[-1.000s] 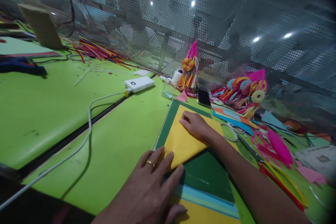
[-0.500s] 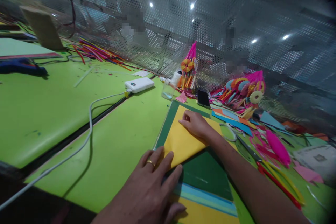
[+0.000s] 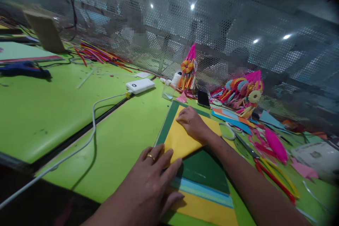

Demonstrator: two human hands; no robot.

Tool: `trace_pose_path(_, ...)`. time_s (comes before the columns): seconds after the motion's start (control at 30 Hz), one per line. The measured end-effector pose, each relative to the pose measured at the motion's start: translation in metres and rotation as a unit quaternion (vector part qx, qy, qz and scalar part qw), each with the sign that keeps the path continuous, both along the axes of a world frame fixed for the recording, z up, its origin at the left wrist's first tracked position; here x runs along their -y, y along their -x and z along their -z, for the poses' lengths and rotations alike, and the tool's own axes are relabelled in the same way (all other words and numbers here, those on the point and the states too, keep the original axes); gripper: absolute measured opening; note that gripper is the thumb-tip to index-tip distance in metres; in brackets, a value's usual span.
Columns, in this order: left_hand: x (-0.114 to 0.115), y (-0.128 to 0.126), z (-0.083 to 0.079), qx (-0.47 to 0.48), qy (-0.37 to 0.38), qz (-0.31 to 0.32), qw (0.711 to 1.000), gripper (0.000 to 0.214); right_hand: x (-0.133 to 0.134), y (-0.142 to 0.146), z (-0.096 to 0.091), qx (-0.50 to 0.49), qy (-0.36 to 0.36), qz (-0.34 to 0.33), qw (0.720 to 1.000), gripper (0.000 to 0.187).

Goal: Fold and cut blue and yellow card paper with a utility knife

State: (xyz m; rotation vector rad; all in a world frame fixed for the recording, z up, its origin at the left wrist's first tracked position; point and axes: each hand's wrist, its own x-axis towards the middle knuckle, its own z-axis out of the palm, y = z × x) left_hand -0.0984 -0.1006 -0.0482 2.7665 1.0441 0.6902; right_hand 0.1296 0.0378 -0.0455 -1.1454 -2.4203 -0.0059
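A folded sheet of yellow paper lies aslant on a dark green board. My left hand, with a gold ring, rests its spread fingers on the paper's near left corner. At the paper's far left edge my right hand presses down with curled, closed fingers. What lies inside those fingers, if anything, is hidden. Blue paper strips and a yellow-orange sheet show below the board, partly under my left hand.
Scissors with red and yellow handles lie right of my right forearm. A white power bank with a cable sits at left. A phone, a clear cup and tasselled paper ornaments stand along the mesh screen.
My right hand has slid slightly towards the paper's left edge, its fingers now more tucked. My left hand stays on the near corner. The view has shifted a little.
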Motion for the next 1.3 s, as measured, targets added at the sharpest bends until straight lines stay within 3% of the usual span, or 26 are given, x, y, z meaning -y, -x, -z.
trace_pose_path(0.2, -0.019, 0.005, -0.029, -0.013, 0.043, 0.041, 0.998, 0.041, 0.007, 0.001, -0.013, 0.071, 0.014, -0.029, 0.997, 0.022)
trace_pose_path(0.37, -0.066, 0.006, -0.056, -0.04, 0.084, 0.032, 0.995, 0.041, 0.006, -0.001, -0.017, 0.111, 0.043, -0.028, 0.992, 0.02)
trace_pose_path(0.47, -0.104, -0.003, -0.053, -0.063, 0.098, 0.025, 0.993, 0.036, 0.009, -0.003, -0.017, 0.116, 0.035, -0.033, 0.992, 0.02)
trace_pose_path(0.63, -0.146, -0.023, -0.025, -0.079, 0.089, 0.071, 0.99, 0.031, 0.014, -0.007, -0.01, 0.096, 0.02, -0.039, 0.994, 0.022)
trace_pose_path(0.77, -0.146, -0.025, -0.009, -0.051, 0.029, 0.144, 0.988, 0.024, 0.014, -0.011, -0.001, 0.065, 0.006, -0.044, 0.997, 0.023)
trace_pose_path(0.97, -0.133, -0.021, -0.005, -0.074, -0.009, 0.102, 0.992, 0.033, 0.018, -0.011, 0.002, 0.045, -0.001, -0.049, 0.998, 0.025)
trace_pose_path(1.3, -0.128, -0.026, -0.004, -0.082, -0.032, 0.088, 0.992, 0.035, 0.025, -0.017, 0.001, 0.04, 0.012, -0.057, 0.998, 0.027)
